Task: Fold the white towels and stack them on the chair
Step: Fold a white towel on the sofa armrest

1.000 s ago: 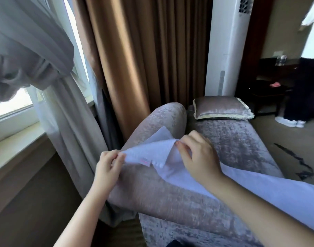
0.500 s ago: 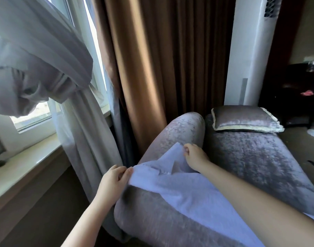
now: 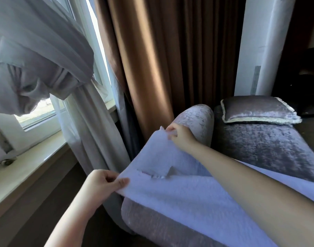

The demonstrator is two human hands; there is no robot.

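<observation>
Our left hand [image 3: 104, 182] pinches the near corner of the white towel [image 3: 170, 196] between thumb and curled fingers, low and left of centre. Our right hand [image 3: 181, 136] pinches the far corner, higher up at mid-frame, just in front of the rolled armrest [image 3: 199, 116]. The towel's edge stretches between the two hands. The rest runs under our right forearm toward the lower right, draped over the grey velvet chair [image 3: 263, 148]. A matching cushion [image 3: 256, 108] lies on the seat at the right. Behind it hang brown curtains [image 3: 152, 68], with a tall white unit [image 3: 259, 41] at the upper right. A grey sheer curtain [image 3: 37, 50] is tied back at the upper left, above a pale windowsill [image 3: 28, 168]. Half a second earlier the right hand sat lower, and the edge was slacker.
</observation>
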